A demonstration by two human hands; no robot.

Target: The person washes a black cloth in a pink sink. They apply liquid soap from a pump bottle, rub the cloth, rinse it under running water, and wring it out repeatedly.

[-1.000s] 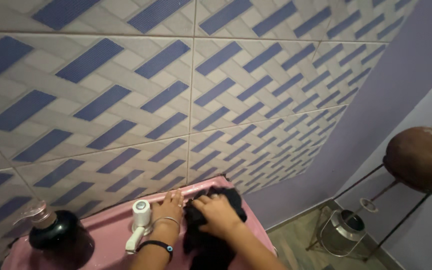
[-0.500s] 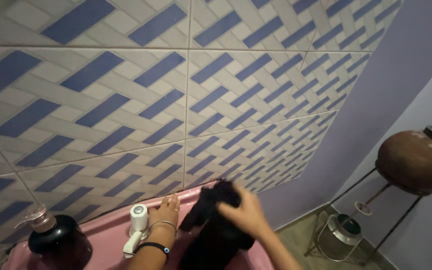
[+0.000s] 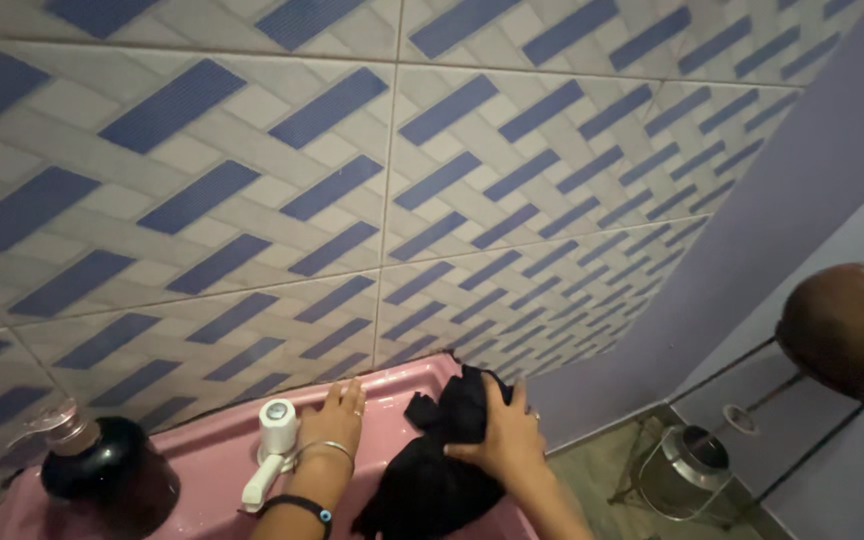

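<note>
The right hand (image 3: 507, 440) presses and grips a black cloth (image 3: 442, 465) on the pink washbasin's (image 3: 202, 465) back right corner, likely wiping; the left hand (image 3: 337, 415) lies flat and empty beside the white tap (image 3: 272, 440), bracing.

Matt black cloth (image 3: 442, 470) lies on a glossy pink sink (image 3: 212, 465); white plastic tap (image 3: 270, 450); shiny black bottle (image 3: 102, 480); far wall of smooth tiles (image 3: 382, 170).
</note>
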